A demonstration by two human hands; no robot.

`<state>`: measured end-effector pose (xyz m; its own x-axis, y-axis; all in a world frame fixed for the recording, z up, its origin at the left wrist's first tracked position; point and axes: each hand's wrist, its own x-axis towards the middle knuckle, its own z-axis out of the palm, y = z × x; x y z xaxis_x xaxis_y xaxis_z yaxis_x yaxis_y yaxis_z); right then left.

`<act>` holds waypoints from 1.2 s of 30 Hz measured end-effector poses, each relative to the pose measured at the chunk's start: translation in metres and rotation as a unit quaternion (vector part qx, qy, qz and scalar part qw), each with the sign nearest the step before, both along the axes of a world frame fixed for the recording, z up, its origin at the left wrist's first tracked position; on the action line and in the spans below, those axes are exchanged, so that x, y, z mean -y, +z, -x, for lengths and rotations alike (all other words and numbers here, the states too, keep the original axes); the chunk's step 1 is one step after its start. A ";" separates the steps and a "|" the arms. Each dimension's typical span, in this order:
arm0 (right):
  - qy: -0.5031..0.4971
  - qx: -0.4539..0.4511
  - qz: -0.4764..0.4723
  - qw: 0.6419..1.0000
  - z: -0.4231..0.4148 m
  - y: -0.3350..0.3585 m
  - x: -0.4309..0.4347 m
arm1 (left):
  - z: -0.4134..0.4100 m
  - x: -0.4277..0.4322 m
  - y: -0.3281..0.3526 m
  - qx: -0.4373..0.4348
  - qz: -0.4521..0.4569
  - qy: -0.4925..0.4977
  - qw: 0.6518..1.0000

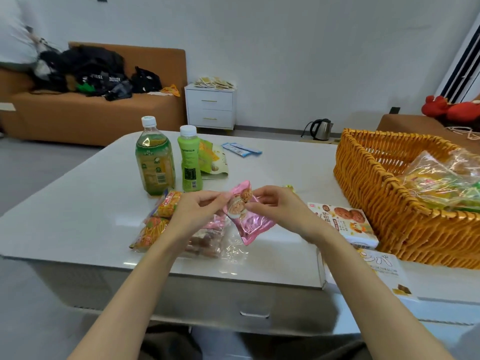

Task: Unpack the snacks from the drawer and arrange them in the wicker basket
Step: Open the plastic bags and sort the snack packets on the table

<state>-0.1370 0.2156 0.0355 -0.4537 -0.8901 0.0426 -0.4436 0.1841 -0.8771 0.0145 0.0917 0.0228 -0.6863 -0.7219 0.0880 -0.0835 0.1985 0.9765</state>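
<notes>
A pink snack packet [246, 216] is held above the white table [91, 203]. My left hand [200, 209] pinches its left edge and my right hand [272, 206] pinches its top right. Under my left forearm lie an orange snack bag [155, 219] and a clear bag of brown sweets [207, 242]. The wicker basket [389, 209] stands at the right with several clear-wrapped snacks [441, 183] inside. A biscuit box [348, 222] lies between my right wrist and the basket. The table's drawer front [254, 307] shows below the tabletop edge.
Two green drink bottles [155, 157] [189, 159] stand behind my hands, with a green pouch [213, 159] and blue sachets [241, 149] farther back. A white carton [384, 268] lies at the table's right front. Beyond are a sofa, a white nightstand [210, 105] and a kettle [320, 129].
</notes>
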 end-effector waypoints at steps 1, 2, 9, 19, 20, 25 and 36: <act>-0.009 0.022 -0.010 1.000 0.002 0.000 -0.001 | -0.004 0.002 0.000 -0.002 -0.004 0.007 1.000; -0.026 0.045 -0.015 0.999 0.005 -0.001 -0.002 | -0.007 0.005 0.000 -0.008 -0.006 0.022 1.000; -0.106 0.141 -0.073 0.982 0.030 -0.014 -0.015 | -0.017 0.010 -0.017 0.300 0.268 0.077 0.912; -0.073 0.257 -0.114 0.957 0.030 -0.032 0.001 | -0.007 0.000 -0.035 0.276 0.329 0.087 0.899; -0.067 0.280 -0.115 0.951 0.028 -0.033 0.004 | -0.008 0.000 -0.035 0.266 0.315 0.086 0.907; -0.065 0.369 -0.097 0.922 0.006 -0.045 0.030 | -0.014 0.004 -0.027 0.202 0.232 0.039 0.951; -0.089 0.434 -0.003 0.896 -0.025 -0.048 0.062 | -0.029 0.040 -0.014 0.101 0.107 0.159 0.976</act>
